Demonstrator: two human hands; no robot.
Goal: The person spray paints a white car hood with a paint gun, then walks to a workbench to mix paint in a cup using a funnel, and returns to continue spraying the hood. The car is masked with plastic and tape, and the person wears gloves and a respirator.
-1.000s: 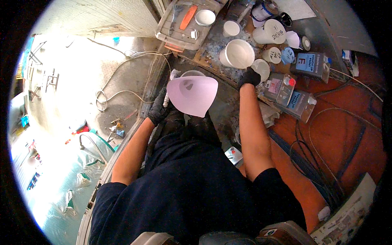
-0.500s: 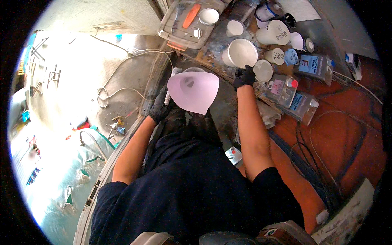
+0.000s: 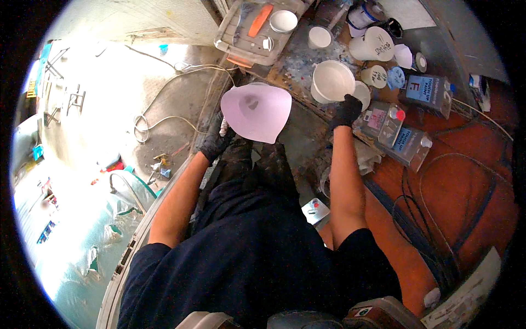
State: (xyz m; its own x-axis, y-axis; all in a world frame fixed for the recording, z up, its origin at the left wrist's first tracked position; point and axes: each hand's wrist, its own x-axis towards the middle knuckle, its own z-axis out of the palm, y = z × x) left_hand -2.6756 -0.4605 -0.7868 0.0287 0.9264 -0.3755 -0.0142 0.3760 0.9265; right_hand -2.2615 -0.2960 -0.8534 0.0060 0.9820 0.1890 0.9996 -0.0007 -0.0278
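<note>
My left hand point(image 3: 216, 143), in a dark glove, is closed around a whitish, wrapped handle point(image 3: 223, 127). What the handle belongs to is mostly hidden under a pale pink paper cone point(image 3: 268, 118), which stands wide open at the top with a grey patch deep inside. My right hand point(image 3: 346, 112), gloved as well, grips the near right rim of a white plastic tub point(image 3: 332, 77) on the paint-stained bench. The tub's inside looks pale. Just behind the right fingers lies a round, pale lid or cup top point(image 3: 361, 95), partly covered by them.
A smaller white cup point(image 3: 319, 38) and a large lidded tub point(image 3: 372, 45) stand farther back. Clear rectangular cans point(image 3: 408, 147) crowd the right. A plastic box lid point(image 3: 230, 38) carries an orange scraper point(image 3: 261, 21) and white bowl point(image 3: 284, 22). Cables point(image 3: 405, 208) trail over the reddish floor.
My right hand has drawn the white tub slightly toward me and to the right, covering part of the round lid. The pink cone in front of my left hand has shifted slightly away from me.
</note>
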